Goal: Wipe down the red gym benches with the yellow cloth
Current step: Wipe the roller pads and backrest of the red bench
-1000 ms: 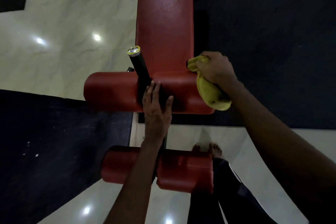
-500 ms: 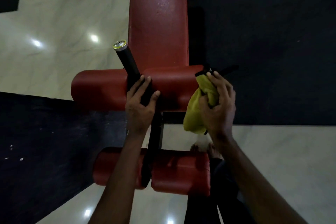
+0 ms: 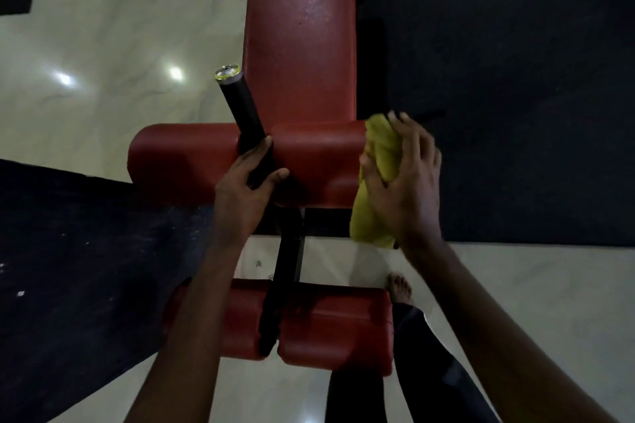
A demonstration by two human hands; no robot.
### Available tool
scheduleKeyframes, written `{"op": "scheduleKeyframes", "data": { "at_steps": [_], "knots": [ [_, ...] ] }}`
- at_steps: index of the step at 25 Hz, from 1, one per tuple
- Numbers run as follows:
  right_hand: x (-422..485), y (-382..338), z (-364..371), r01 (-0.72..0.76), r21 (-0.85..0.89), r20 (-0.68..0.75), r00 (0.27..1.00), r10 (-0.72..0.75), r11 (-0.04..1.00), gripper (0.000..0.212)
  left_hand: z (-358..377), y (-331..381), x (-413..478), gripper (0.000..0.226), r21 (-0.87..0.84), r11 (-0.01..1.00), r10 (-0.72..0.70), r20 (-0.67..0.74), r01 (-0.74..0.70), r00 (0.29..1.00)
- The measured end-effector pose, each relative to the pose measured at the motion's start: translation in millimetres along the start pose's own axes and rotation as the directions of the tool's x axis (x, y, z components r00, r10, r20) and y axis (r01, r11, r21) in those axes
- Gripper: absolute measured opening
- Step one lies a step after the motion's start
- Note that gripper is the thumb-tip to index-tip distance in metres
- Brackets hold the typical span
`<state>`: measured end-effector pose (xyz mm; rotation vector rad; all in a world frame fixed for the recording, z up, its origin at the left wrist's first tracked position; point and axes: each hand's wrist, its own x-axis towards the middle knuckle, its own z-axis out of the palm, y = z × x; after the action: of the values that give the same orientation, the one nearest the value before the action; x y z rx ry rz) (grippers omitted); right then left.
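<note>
A red gym bench (image 3: 300, 31) runs away from me, with an upper red roller pad (image 3: 185, 161) across its near end and a lower red roller pad (image 3: 336, 330) closer to me. My right hand (image 3: 405, 182) presses the bunched yellow cloth (image 3: 374, 182) against the right end of the upper roller. My left hand (image 3: 245, 192) grips the black handle post (image 3: 242, 110) that rises between the roller halves; the post has a shiny metal cap.
A black frame bar (image 3: 288, 264) joins the two rollers. Pale glossy floor (image 3: 103, 45) lies at the left and near me, dark rubber matting (image 3: 515, 79) at the right and lower left. My bare foot (image 3: 400, 288) stands by the lower roller.
My right hand has brought the cloth from the bench's right side round to the upper roller's right end. My left hand has closed more tightly on the black post.
</note>
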<state>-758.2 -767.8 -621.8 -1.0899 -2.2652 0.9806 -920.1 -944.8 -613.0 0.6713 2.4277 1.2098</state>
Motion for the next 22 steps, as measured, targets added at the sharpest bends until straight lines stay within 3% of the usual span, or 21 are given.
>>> {"op": "scheduleKeyframes", "data": {
  "at_steps": [4, 7, 9, 12, 15, 18, 22],
  "knots": [
    [-63, 4, 21, 0.023, -0.101, -0.239, 0.970, -0.047, 0.995, 0.051, -21, 10, 22, 0.062, 0.220, 0.975, 0.023, 0.089, -0.043, 0.996],
    [-74, -10, 51, -0.015, -0.134, -0.338, 0.941, -0.032, 0.991, 0.043, -25, 7, 23, 0.061, 0.260, 0.955, 0.113, 0.124, -0.142, 0.986],
    [-88, -19, 75, 0.084, -0.250, -0.203, 0.970, -0.137, 0.965, 0.046, -33, -1, 21, 0.058, 0.205, 0.964, 0.133, 0.179, -0.169, 0.975],
    [-104, -27, 111, 0.148, -0.319, 0.127, 0.985, -0.113, 0.936, 0.061, -45, -8, 28, 0.057, 0.160, 0.975, 0.105, 0.283, -0.155, 0.953],
    [-109, -29, 121, 0.274, -0.323, 0.256, 0.947, -0.195, 0.906, 0.065, -46, -11, 32, 0.060, 0.132, 0.981, 0.089, 0.332, -0.139, 0.939],
    [-111, -15, 88, 0.357, -0.335, 0.195, 0.932, -0.306, 0.872, 0.070, -44, -14, 30, 0.059, 0.103, 0.986, 0.096, 0.312, -0.134, 0.945],
    [-102, 7, 32, 0.167, -0.370, -0.004, 0.983, -0.181, 0.914, 0.063, -41, -17, 27, 0.058, 0.109, 0.981, 0.126, 0.280, -0.161, 0.952]
  ]
}}
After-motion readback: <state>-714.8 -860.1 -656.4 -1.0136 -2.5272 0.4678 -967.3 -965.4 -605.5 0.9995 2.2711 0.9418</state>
